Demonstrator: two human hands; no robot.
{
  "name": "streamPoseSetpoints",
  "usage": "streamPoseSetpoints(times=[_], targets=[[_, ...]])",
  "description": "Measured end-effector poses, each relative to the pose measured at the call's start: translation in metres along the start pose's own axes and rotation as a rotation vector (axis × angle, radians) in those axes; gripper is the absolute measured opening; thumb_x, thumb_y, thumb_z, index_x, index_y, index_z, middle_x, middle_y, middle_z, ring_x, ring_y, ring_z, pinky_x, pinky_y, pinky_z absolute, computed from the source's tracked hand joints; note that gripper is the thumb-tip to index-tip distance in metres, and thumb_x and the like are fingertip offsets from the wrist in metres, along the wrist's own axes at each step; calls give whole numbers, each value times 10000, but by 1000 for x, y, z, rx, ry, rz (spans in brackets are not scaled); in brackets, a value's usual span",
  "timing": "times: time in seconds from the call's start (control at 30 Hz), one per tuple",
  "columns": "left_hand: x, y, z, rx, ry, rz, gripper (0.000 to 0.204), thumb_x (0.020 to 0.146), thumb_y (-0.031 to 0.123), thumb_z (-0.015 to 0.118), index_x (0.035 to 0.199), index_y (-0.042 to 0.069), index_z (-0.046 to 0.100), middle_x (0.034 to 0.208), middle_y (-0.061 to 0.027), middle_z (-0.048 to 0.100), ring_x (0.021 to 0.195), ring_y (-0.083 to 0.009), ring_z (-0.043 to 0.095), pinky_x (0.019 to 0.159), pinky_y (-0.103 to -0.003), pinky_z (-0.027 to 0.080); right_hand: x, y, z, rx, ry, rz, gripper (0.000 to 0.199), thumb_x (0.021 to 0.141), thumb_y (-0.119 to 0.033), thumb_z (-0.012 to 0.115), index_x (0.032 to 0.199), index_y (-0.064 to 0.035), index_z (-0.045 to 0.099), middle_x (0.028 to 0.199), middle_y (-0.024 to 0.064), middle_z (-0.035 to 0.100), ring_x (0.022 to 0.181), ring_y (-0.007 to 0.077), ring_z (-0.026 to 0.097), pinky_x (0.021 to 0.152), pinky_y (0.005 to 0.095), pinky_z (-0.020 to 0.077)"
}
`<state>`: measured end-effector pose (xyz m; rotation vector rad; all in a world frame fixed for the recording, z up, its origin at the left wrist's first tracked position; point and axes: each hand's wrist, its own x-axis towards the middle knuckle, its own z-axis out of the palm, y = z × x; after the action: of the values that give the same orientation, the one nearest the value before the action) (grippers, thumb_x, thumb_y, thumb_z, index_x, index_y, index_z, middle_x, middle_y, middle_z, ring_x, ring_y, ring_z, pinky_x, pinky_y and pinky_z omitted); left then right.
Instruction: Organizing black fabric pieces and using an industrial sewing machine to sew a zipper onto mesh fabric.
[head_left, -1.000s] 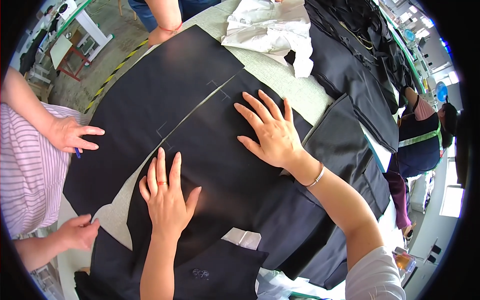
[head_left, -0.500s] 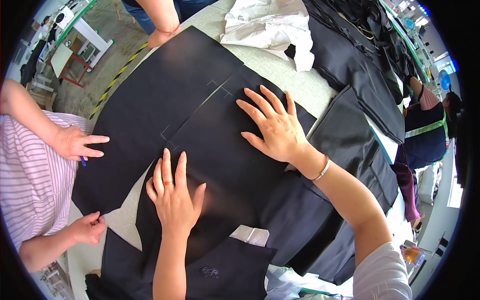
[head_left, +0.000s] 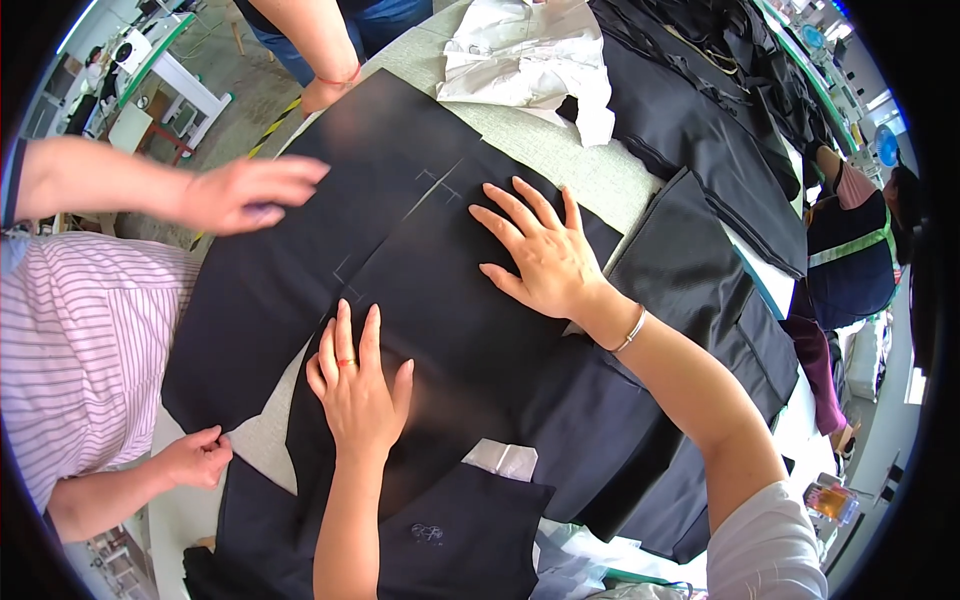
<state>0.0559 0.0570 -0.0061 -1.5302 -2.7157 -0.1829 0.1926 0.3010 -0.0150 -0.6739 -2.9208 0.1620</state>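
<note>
Two dark fabric panels lie edge to edge, with white chalk marks on both sides of the line where they meet. My left hand rests flat on the right-hand panel, close to its lower-left edge, fingers spread. Farther up on the same panel, my right hand lies flat with its fingers apart. Neither hand holds anything. A co-worker in a striped apron pinches the lower corner of the left-hand panel with one hand. The co-worker's other hand, blurred, is over that panel with something bluish in it.
Crumpled white fabric lies at the table's far side. Stacked black garment pieces cover the right side. A small whitish piece sits near the front. Another person's hand rests at the far table edge. Someone else stands at far right.
The co-worker's upper hand has lifted and moved right and away over the left-hand panel. Both panels have shifted slightly in view. My hands stay flat on the fabric.
</note>
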Motion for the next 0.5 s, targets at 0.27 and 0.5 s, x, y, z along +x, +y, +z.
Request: streamPoseSetpoints(times=[0.27,0.5], targets=[[-1,1,-4,-18,-9,-17,671,895,309,654,1496,114,426,1588,-151,341,1385,-340,368,1119,-493,259,2,-2,-1,6,7,-6,646,915,-440,612,1496,-237,414,1599,20,318,1486,289,269,1179,638,172],[1,1,-3,-42,16,-2,673,885,302,667,1490,118,437,1578,-151,357,1379,-337,375,1102,-496,270,2,0,-2,-26,19,-4,624,934,-470,580,1489,-227,429,1580,8,346,1479,280,283,1159,661,206]])
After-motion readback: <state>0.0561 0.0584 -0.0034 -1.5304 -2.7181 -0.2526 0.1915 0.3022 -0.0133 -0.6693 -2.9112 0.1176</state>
